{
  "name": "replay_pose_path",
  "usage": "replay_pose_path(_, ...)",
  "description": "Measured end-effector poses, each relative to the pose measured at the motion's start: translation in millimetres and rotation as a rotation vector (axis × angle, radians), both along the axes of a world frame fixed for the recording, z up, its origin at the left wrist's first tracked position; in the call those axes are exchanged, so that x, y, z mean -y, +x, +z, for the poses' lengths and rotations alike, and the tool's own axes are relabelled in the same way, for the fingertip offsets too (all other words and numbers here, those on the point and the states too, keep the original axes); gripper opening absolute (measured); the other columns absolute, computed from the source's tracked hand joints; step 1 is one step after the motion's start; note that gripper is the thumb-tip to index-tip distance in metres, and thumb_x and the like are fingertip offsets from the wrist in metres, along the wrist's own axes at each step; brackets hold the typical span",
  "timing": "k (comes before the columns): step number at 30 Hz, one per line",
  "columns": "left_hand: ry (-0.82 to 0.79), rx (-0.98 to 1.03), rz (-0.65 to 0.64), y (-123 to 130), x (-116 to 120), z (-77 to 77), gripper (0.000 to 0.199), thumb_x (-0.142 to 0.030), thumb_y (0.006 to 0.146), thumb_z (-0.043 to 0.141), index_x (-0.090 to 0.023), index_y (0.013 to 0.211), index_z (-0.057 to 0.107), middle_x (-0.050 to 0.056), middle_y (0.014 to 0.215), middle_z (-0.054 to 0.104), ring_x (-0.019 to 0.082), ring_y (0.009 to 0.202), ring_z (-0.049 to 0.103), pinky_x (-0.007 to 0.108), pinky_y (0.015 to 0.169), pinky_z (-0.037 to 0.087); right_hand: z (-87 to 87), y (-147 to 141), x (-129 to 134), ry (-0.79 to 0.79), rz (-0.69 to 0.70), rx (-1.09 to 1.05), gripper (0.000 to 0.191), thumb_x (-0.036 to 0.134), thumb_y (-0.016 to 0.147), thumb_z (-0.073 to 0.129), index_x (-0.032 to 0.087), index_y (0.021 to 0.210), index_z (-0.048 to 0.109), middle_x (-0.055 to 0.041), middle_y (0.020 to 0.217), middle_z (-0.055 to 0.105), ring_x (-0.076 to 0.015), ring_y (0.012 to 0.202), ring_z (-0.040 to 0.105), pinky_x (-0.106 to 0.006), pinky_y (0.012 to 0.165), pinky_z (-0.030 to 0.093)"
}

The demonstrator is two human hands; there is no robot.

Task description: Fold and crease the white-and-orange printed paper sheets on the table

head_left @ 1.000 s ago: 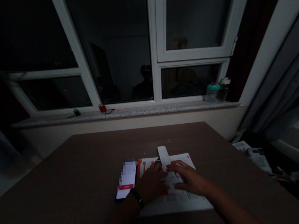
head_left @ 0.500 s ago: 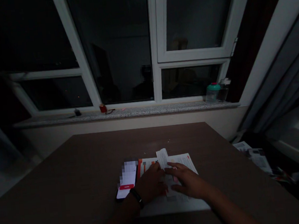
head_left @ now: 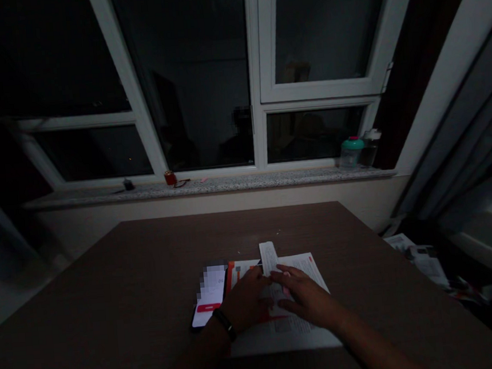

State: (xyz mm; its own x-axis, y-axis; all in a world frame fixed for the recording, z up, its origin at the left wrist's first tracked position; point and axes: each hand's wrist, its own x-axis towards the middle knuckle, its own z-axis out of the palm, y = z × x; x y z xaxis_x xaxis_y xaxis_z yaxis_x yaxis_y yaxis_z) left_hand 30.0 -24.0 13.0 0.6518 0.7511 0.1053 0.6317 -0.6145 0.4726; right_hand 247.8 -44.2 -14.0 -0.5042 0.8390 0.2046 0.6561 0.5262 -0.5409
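A narrow folded white paper strip [head_left: 269,257] lies on top of a printed sheet [head_left: 307,266] with orange markings, near the front of a brown table [head_left: 150,273]. My left hand [head_left: 244,305], a dark band on its wrist, rests on the sheet with its fingers against the strip's near end. My right hand [head_left: 304,299] lies flat beside it, fingertips pressing on the strip. Just left of the sheet, a lit phone [head_left: 209,297] lies face up. The room is dim, so the grip is hard to make out.
A windowsill [head_left: 211,186] runs behind the table with a small red object [head_left: 168,178], a small dark item [head_left: 128,185] and a teal-lidded bottle [head_left: 349,152]. Curtains hang at the right; papers [head_left: 420,255] lie on the floor beside the table.
The strip's far end lifted and curled half a second ago and now lies straighter again. Both hands shifted slightly on the sheet, which has turned a little.
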Motion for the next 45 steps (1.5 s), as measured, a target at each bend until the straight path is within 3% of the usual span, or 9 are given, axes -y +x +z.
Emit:
replay_pose_path(4,0.002,0.011,-0.007,0.4,-1.0,-3.0,0.047,-0.017,0.075,0.07,-0.028,0.119,0.058,0.004,0.119,0.051,0.025,0.108,0.052,0.037,0.092,0.044,-2.8,-2.9,-2.2,-0.013,-0.017,-0.021,0.063,0.031,0.085,0.064,0.025,0.143,0.041,-0.0107,0.15,0.038,-0.0263,0.139,0.032,-0.044,0.112,0.031)
replay_pose_path(12,0.029,-0.028,0.0,-0.4,-4.2,-11.2,0.041,-0.02,0.074,0.073,-0.024,0.113,0.064,0.006,0.119,0.052,0.027,0.109,0.05,0.04,0.093,0.043,-3.8,15.5,-8.2,-0.032,0.077,-0.065,0.058,0.03,0.086,0.064,0.03,0.141,0.043,-0.0053,0.149,0.042,-0.0243,0.14,0.032,-0.045,0.114,0.029)
replay_pose_path(23,-0.016,-0.052,0.013,0.5,-0.2,0.5,0.038,-0.019,0.072,0.075,-0.02,0.108,0.063,0.007,0.117,0.051,0.025,0.109,0.049,0.038,0.093,0.042,-0.5,18.4,-6.7,-0.035,0.059,-0.073,0.055,0.029,0.084,0.066,0.03,0.137,0.049,-0.0058,0.146,0.045,-0.0257,0.136,0.038,-0.047,0.113,0.031)
replay_pose_path(32,-0.025,-0.096,0.066,3.1,1.3,2.9,0.027,-0.021,0.075,0.071,-0.02,0.099,0.059,0.005,0.113,0.052,0.024,0.105,0.051,0.036,0.088,0.043,-1.5,13.7,-5.1,-0.054,0.102,-0.023,0.051,0.033,0.09,0.056,0.027,0.14,0.047,-0.0054,0.149,0.041,-0.0254,0.141,0.03,-0.047,0.114,0.03)
replay_pose_path(39,0.05,-0.127,0.016,2.5,0.0,-4.6,0.047,-0.027,0.077,0.072,-0.024,0.121,0.055,0.006,0.119,0.053,0.029,0.116,0.046,0.043,0.099,0.038,0.6,14.1,-4.7,-0.048,0.092,-0.047,0.057,0.026,0.085,0.062,0.029,0.14,0.046,-0.0061,0.148,0.043,-0.0241,0.138,0.035,-0.044,0.113,0.032)
replay_pose_path(45,0.058,-0.103,-0.014,2.3,0.1,-10.0,0.052,-0.031,0.079,0.071,-0.026,0.127,0.052,0.007,0.127,0.051,0.03,0.122,0.043,0.045,0.103,0.036,-4.2,21.8,-4.8,-0.068,0.07,-0.068,0.063,0.026,0.081,0.067,0.029,0.14,0.044,-0.007,0.147,0.044,-0.0256,0.137,0.035,-0.047,0.113,0.03)
